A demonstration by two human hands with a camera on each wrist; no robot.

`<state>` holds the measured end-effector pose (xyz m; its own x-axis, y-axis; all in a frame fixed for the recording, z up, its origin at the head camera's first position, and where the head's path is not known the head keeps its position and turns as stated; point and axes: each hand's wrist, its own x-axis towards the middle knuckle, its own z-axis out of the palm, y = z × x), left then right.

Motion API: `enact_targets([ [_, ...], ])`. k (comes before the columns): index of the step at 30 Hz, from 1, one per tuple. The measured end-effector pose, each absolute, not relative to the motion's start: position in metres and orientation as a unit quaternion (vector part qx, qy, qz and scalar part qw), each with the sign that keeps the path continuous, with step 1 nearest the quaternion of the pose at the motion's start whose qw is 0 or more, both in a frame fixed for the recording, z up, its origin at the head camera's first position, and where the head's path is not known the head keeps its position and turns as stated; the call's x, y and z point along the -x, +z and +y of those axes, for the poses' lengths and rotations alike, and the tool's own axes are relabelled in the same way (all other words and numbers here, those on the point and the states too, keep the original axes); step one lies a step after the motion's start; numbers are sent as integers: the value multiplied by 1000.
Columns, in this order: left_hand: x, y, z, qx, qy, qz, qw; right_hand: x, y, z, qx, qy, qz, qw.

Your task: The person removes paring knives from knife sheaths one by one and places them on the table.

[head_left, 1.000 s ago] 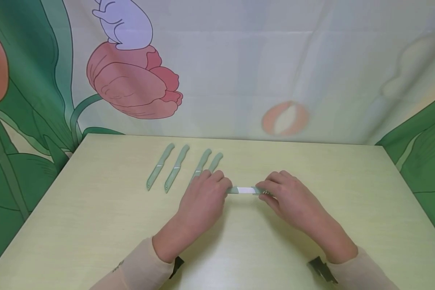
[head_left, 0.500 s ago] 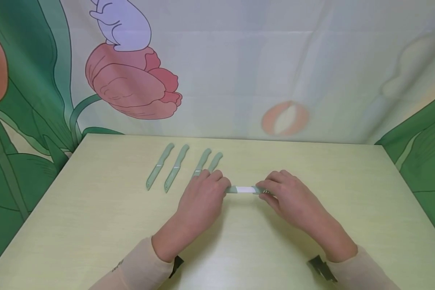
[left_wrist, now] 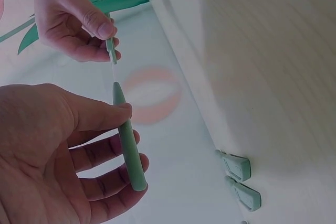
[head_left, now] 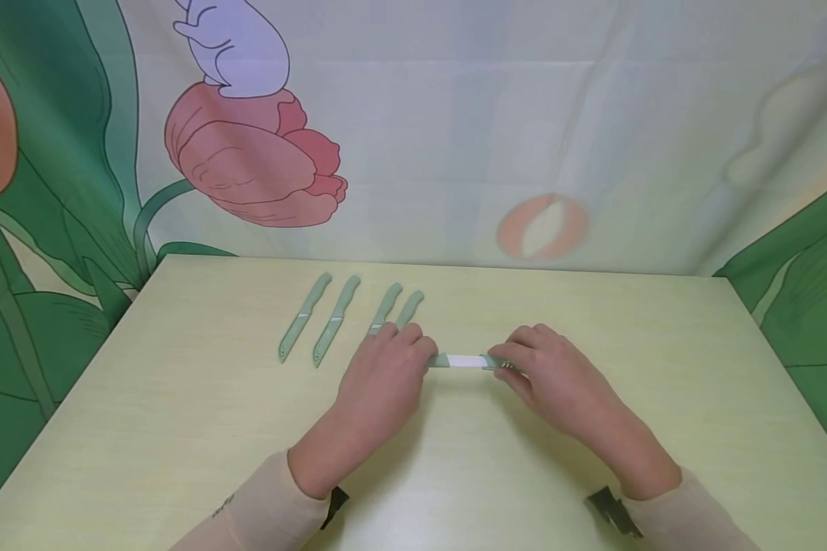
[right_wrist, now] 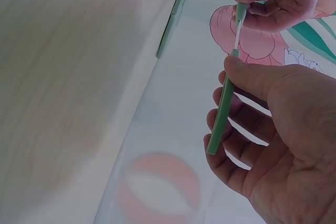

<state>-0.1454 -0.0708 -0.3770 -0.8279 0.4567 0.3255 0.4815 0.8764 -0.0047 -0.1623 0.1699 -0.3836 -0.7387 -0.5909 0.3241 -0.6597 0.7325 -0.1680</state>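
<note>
A small knife with a white blade (head_left: pixel 466 360) is held level above the table, between both hands. My left hand (head_left: pixel 389 379) grips its green handle (left_wrist: pixel 130 153), thumb on one side and fingers on the other. The green sheath (right_wrist: pixel 221 116) is pinched between the thumb and fingers of my right hand (head_left: pixel 558 375). A stretch of bare blade shows between handle and sheath; the tip is hidden inside the sheath. Several similar green sheathed knives (head_left: pixel 328 329) lie on the table beyond and left of my left hand, which partly covers the nearest ones.
The pale wooden table (head_left: pixel 179 428) reaches back to a printed curtain (head_left: pixel 420 153) with flowers and leaves, hanging along its far edge. Dark pieces (head_left: pixel 613 511) are attached near both sleeve cuffs.
My left hand has shifted very slightly left with the handle, and a little more white blade shows. My right hand and the knives on the table stay nearly still.
</note>
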Motion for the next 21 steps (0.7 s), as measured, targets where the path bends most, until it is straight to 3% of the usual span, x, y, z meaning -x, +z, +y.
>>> enact_targets([
  [21,145,-377,-72,236,-33,-959,154,162,-385,171,-339,135,-922,128],
])
